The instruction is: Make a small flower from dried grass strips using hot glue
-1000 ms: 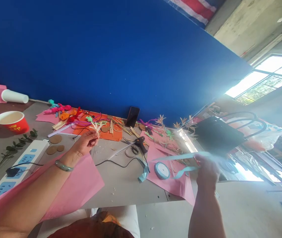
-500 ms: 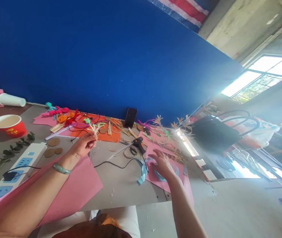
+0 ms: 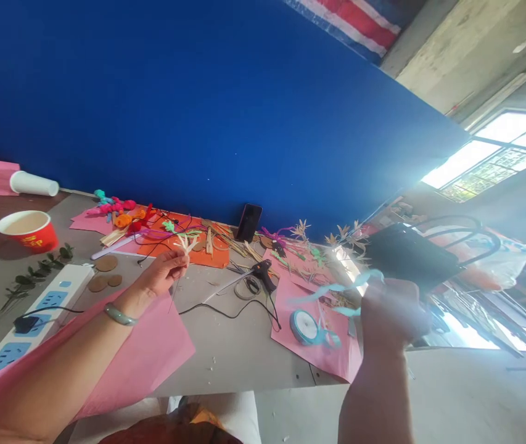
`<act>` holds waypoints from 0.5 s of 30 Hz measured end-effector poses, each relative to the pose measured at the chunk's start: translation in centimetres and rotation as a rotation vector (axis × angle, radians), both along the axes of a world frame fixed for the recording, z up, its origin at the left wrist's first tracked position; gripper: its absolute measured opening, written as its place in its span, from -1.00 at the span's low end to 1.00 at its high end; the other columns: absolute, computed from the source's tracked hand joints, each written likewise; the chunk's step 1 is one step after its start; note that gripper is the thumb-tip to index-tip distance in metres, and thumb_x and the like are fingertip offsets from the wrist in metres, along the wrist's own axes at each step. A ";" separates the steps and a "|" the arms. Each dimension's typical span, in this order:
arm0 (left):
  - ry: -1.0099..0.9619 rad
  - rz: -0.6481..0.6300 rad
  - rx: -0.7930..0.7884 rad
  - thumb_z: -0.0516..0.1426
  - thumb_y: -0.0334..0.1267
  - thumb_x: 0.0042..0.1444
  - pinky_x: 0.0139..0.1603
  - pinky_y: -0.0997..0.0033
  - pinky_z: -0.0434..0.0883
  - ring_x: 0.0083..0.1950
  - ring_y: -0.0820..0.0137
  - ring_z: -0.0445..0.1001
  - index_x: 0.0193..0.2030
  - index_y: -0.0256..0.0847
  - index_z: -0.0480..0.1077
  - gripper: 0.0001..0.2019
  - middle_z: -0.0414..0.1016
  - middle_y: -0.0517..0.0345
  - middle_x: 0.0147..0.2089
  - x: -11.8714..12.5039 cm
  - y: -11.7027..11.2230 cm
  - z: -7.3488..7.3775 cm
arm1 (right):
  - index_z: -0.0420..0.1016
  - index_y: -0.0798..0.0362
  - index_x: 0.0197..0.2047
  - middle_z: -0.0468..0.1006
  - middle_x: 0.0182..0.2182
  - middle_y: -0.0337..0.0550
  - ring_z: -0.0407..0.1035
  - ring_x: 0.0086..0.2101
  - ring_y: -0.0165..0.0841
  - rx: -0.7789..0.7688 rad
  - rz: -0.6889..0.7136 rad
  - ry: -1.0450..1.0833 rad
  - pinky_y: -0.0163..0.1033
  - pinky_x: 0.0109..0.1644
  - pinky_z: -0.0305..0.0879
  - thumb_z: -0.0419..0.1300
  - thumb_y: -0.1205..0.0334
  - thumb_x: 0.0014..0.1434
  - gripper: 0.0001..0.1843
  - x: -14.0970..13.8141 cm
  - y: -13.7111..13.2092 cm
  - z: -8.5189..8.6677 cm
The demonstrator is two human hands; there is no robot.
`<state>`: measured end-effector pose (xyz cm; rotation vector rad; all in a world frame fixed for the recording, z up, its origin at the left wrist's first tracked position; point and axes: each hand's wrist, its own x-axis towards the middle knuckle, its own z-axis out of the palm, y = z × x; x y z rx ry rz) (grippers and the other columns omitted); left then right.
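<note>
My left hand (image 3: 169, 271) is closed in a pinch around a small pale dried-husk flower (image 3: 185, 243), its petals spreading above the fingertips and a thin stem hanging below. At the right, my right hand (image 3: 394, 311) is raised and smeared by motion, but its fingers look closed on a light-blue ribbon (image 3: 336, 288). The ribbon trails leftward from the fist. Below and left of that hand, the ribbon spool (image 3: 304, 327) lies on pink paper (image 3: 285, 302), with loose loops beside it. A black glue gun (image 3: 263, 274) rests near the middle of the table.
A white power strip (image 3: 36, 317), a red paper cup (image 3: 29, 231) and round wooden slices (image 3: 106, 263) sit at the left. A phone (image 3: 249, 222) leans on the blue panel (image 3: 198, 105). The glue gun's cord (image 3: 226, 314) crosses the table. A black bag (image 3: 410, 253) stands at the right.
My right hand has lifted off the pink paper and swung right, drawing light-blue ribbon with it. The spool is now uncovered. My left hand still pinches the flower.
</note>
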<state>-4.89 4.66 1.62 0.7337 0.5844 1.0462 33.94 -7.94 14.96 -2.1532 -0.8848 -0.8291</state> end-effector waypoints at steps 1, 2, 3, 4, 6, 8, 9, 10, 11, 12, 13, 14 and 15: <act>0.002 -0.021 0.008 0.35 -0.26 -0.19 -0.61 0.61 0.08 -0.65 0.65 0.12 -0.56 -0.28 0.34 -0.74 0.30 0.29 -0.62 0.0 -0.1 0.1 | 0.45 0.00 -0.32 0.48 -0.53 -0.10 0.43 -0.36 -0.13 0.018 0.073 -0.003 -0.06 -0.18 0.26 0.05 0.13 0.07 -0.80 -1.5 -0.2 0.3; 0.007 -0.050 0.020 0.35 -0.26 -0.19 -0.59 0.60 0.12 -0.63 0.64 0.13 -0.56 -0.28 0.35 -0.75 0.31 0.28 -0.62 0.0 -0.2 0.2 | 0.44 0.02 -0.36 0.47 -0.54 -0.12 0.42 -0.41 -0.19 0.017 0.199 0.018 -0.13 -0.25 0.28 0.07 0.11 0.07 -0.80 -3.1 -0.4 0.3; 0.010 -0.084 0.039 0.35 -0.25 -0.19 -0.56 0.58 0.16 -0.63 0.63 0.14 -0.57 -0.28 0.36 -0.75 0.30 0.27 -0.62 0.0 -0.4 0.4 | 0.44 0.03 -0.36 0.47 -0.55 -0.14 0.40 -0.47 -0.26 -0.012 0.359 0.075 -0.20 -0.32 0.28 0.09 0.09 0.06 -0.79 -4.7 -0.4 0.2; 0.010 -0.124 0.062 0.36 -0.24 -0.19 -0.52 0.55 0.21 -0.62 0.61 0.14 -0.58 -0.28 0.37 -0.75 0.30 0.27 -0.63 0.0 -0.6 0.6 | 0.43 0.03 -0.36 0.46 -0.57 -0.19 0.37 -0.54 -0.32 -0.066 0.500 0.151 -0.26 -0.39 0.26 0.09 0.09 0.07 -0.79 -6.4 -0.4 -0.2; 0.014 -0.211 0.133 0.35 -0.20 -0.17 -0.39 0.44 0.33 -0.59 0.57 0.17 -0.63 -0.27 0.37 -0.72 0.24 0.27 -0.65 0.0 -1.1 1.0 | 0.42 0.02 -0.35 0.40 -0.63 -0.28 0.27 -0.63 -0.42 -0.185 0.707 0.261 -0.34 -0.51 0.18 0.09 0.11 0.09 -0.82 -9.7 -0.1 -1.5; 0.005 -0.331 0.181 0.33 -0.16 -0.11 -0.27 0.31 0.37 -0.56 0.53 0.17 -0.65 -0.26 0.37 -0.70 0.20 0.26 -0.64 0.1 -1.8 1.3 | 0.40 0.00 -0.39 0.31 -0.69 -0.34 0.19 -0.66 -0.45 -0.277 0.806 0.255 -0.37 -0.55 0.11 0.09 0.12 0.10 -0.83 -12.7 0.4 -3.0; -0.020 -0.372 0.200 0.33 -0.14 -0.11 -0.25 0.26 0.38 -0.55 0.52 0.16 -0.65 -0.26 0.37 -0.69 0.18 0.26 -0.63 0.2 -2.2 1.4 | 0.40 0.00 -0.38 0.30 -0.70 -0.34 0.18 -0.66 -0.45 -0.299 0.836 0.221 -0.37 -0.54 0.10 0.07 0.13 0.12 -0.84 -14.1 0.7 -3.8; -0.043 -0.408 0.213 0.33 -0.12 -0.13 -0.25 0.23 0.38 -0.55 0.52 0.15 -0.67 -0.25 0.35 -0.67 0.16 0.26 -0.63 0.3 -2.5 1.4 | 0.40 0.01 -0.37 0.32 -0.69 -0.34 0.19 -0.65 -0.45 -0.310 0.857 0.179 -0.37 -0.52 0.10 0.07 0.14 0.13 -0.84 -15.4 0.9 -4.5; -0.055 -0.450 0.207 0.34 -0.09 -0.14 -0.25 0.20 0.38 -0.54 0.50 0.15 -0.68 -0.24 0.33 -0.64 0.15 0.25 -0.62 0.5 -2.8 1.4 | 0.40 0.01 -0.35 0.34 -0.68 -0.32 0.20 -0.64 -0.44 -0.311 0.884 0.136 -0.36 -0.50 0.11 0.06 0.16 0.15 -0.85 -16.5 1.0 -5.2; -0.073 -0.477 0.203 0.35 -0.07 -0.16 -0.27 0.19 0.38 -0.54 0.49 0.16 -0.68 -0.24 0.32 -0.63 0.16 0.24 -0.61 0.7 -3.0 1.3 | 0.40 0.02 -0.33 0.36 -0.67 -0.30 0.22 -0.63 -0.43 -0.302 0.916 0.092 -0.35 -0.47 0.11 0.05 0.19 0.16 -0.86 -17.6 1.0 -5.8; -0.089 -0.496 0.199 0.35 -0.06 -0.17 -0.28 0.19 0.38 -0.52 0.48 0.18 -0.68 -0.24 0.32 -0.63 0.18 0.22 -0.59 1.0 -3.2 1.1 | 0.39 0.03 -0.31 0.38 -0.66 -0.29 0.24 -0.62 -0.42 -0.291 0.958 0.044 -0.33 -0.46 0.12 0.05 0.21 0.17 -0.87 -18.5 0.9 -6.4; -0.120 -0.469 0.190 0.35 -0.07 -0.18 -0.28 0.20 0.37 -0.51 0.47 0.20 -0.66 -0.23 0.32 -0.64 0.18 0.22 -0.59 1.2 -3.3 1.0 | 0.39 0.04 -0.29 0.40 -0.64 -0.27 0.26 -0.61 -0.40 -0.283 1.009 -0.004 -0.32 -0.44 0.12 0.05 0.23 0.17 -0.88 -19.3 0.8 -7.0; -0.148 -0.430 0.182 0.35 -0.08 -0.17 -0.27 0.22 0.37 -0.51 0.47 0.20 -0.66 -0.23 0.31 -0.64 0.17 0.23 -0.59 1.4 -3.3 1.0 | 0.38 0.04 -0.28 0.41 -0.63 -0.25 0.28 -0.59 -0.38 -0.273 1.064 -0.048 -0.31 -0.43 0.12 0.05 0.26 0.17 -0.90 -19.9 0.5 -7.6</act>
